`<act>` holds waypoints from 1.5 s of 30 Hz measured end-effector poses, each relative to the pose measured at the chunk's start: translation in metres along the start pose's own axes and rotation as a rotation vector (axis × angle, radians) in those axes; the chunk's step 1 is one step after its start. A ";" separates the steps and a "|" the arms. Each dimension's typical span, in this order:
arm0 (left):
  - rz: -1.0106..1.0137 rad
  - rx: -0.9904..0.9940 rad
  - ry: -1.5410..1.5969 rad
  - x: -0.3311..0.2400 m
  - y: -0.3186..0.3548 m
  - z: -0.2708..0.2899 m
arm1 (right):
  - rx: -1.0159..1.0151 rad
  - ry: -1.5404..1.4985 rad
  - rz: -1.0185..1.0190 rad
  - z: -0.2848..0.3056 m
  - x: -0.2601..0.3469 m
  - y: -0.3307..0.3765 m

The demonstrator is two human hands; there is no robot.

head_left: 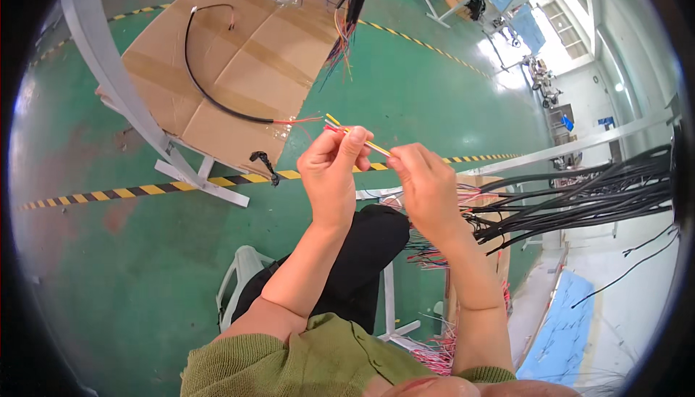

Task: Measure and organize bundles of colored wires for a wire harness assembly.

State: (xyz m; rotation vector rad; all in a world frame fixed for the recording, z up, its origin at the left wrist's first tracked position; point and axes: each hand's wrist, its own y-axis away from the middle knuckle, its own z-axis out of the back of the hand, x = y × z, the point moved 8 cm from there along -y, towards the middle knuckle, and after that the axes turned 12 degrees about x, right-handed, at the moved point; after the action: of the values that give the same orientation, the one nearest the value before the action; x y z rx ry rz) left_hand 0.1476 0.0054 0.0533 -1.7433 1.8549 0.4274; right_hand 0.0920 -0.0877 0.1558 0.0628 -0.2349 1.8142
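Note:
My left hand (331,172) pinches a small group of thin wires between thumb and fingers. Yellow, red and white ends (332,122) stick out past its fingertips. A yellow wire (378,148) stretches from there to my right hand (428,187), whose thumb and fingers close on it. Both hands are held up in front of my body, a short way apart. Where the wires run behind my fingers is hidden.
A black cable (206,94) with red wire ends lies on the cardboard (268,49) at the far left. Thick black cables (601,193) hang at the right. White frame legs (119,71), a striped floor line (148,190) and a pale stool (246,263) surround me.

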 end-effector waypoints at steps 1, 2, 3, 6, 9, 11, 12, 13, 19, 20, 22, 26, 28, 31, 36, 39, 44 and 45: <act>-0.002 -0.014 0.009 -0.005 -0.002 0.002 | 0.014 0.005 0.007 0.005 0.003 -0.002; -0.058 -0.033 0.068 -0.015 -0.004 0.005 | 0.030 -0.007 0.002 0.011 0.006 -0.004; -0.115 -0.050 0.125 -0.025 -0.007 0.008 | 0.043 -0.018 -0.004 0.018 0.008 -0.005; -0.262 -0.114 0.262 -0.058 -0.012 0.026 | 0.130 -0.093 -0.010 0.039 0.017 -0.012; -0.311 -0.103 0.389 -0.077 -0.016 0.040 | 0.161 0.000 0.012 0.057 0.039 -0.020; -0.341 -0.131 0.457 -0.088 -0.018 0.055 | 0.226 0.042 0.024 0.063 0.052 -0.026; -0.342 -0.143 0.484 -0.090 -0.020 0.059 | 0.227 0.056 0.036 0.067 0.058 -0.028; -0.343 -0.155 0.510 -0.091 -0.021 0.064 | 0.231 0.124 0.068 0.068 0.066 -0.028; -0.290 -0.170 0.589 -0.094 -0.033 0.084 | 0.277 0.368 0.133 0.073 0.086 -0.028; -0.270 -0.193 0.586 -0.090 -0.033 0.088 | 0.269 0.419 0.152 0.072 0.086 -0.025; -0.236 -0.194 0.576 -0.083 -0.034 0.089 | 0.259 0.479 0.166 0.070 0.084 -0.019; -0.174 -0.195 0.535 -0.072 -0.032 0.081 | 0.251 0.454 0.109 0.065 0.066 -0.001; -0.153 -0.178 0.527 -0.065 -0.030 0.080 | 0.267 0.418 0.035 0.062 0.051 0.004; -0.110 -0.171 0.502 -0.052 -0.027 0.075 | 0.189 0.447 0.038 0.063 0.036 0.012; -0.027 -0.188 0.474 -0.006 -0.032 0.076 | 0.249 0.326 -0.066 0.060 0.024 0.030; 0.094 -0.186 0.424 0.027 -0.030 0.066 | 0.306 0.302 -0.134 0.054 0.006 0.049; 0.168 -0.142 0.374 0.056 -0.021 0.054 | 0.301 0.343 -0.188 0.044 -0.019 0.076; 0.177 -0.155 0.374 0.061 -0.020 0.052 | 0.297 0.331 -0.200 0.042 -0.025 0.081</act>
State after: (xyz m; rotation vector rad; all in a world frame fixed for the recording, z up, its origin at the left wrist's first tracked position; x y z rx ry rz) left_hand 0.1759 -0.0161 -0.0219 -1.8672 2.3061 0.3362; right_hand 0.0174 -0.1389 0.1825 -0.0059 0.2681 1.6182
